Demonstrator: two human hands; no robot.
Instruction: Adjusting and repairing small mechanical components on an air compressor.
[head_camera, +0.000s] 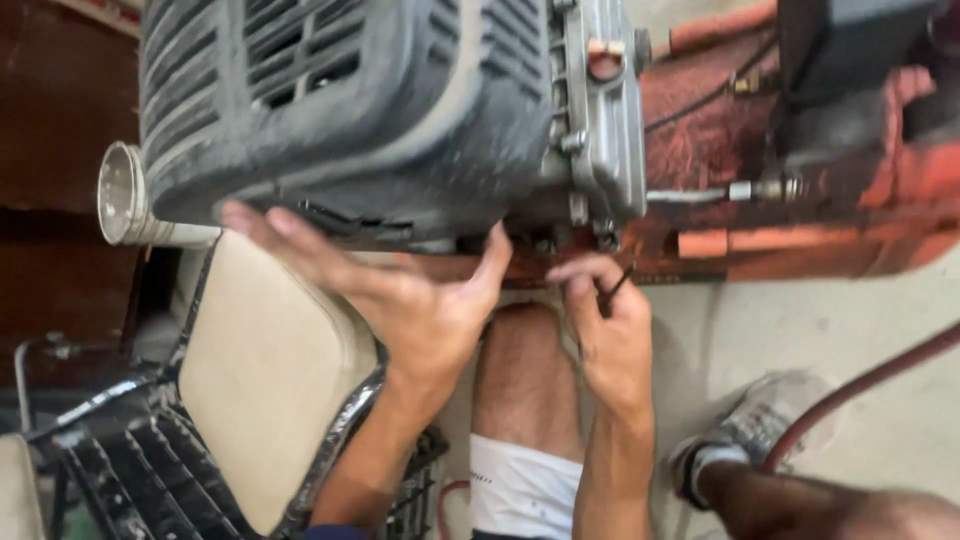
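Upper left and centre of the frame are blocked by the dark engine housing (350, 100), with the grey metal casing (600, 110) closing its right side. The cream seat cushion (265, 380) fills the lower left. Only a narrow gap stays open at centre, under the housing, above the bare knee (525, 380). Bare floor (800, 330) lies open at right, crossed by 1 red hose (870, 385).

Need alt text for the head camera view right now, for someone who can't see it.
A person's left hand is spread against the underside of a dark grey vented engine housing, while the right hand grips a thin dark tool just below it. The engine sits on an orange machine frame; a cream seat cushion lies lower left.
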